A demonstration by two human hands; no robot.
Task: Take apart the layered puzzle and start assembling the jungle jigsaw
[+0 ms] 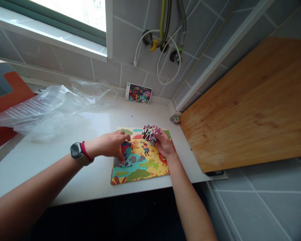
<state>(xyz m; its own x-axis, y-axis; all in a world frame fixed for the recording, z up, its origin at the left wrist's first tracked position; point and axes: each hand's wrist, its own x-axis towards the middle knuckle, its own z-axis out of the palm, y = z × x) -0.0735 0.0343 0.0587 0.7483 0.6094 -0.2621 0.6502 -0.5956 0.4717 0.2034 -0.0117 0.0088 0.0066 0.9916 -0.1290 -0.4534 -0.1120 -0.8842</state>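
A colourful jigsaw puzzle [147, 164] with animals and a small figure lies flat near the counter's front edge. Over its left side is my left hand [112, 144], thumb and fingers apart. Darker blue and red puzzle pieces [126, 153] rest on the picture between that thumb and the fingers; whether the fingertips touch them is unclear. My right hand [165, 144] grips a stack of puzzle pieces [148, 133] above the right half of the puzzle, their white cut edges showing.
A picture card [138, 93] leans against the tiled wall. Another small pile of pieces [175, 120] sits by the wooden board [248, 110] on the right. Clear plastic wrapping [57, 107] and an orange-and-grey box [10, 97] are on the left. Hoses and a white cable [137, 50] hang behind.
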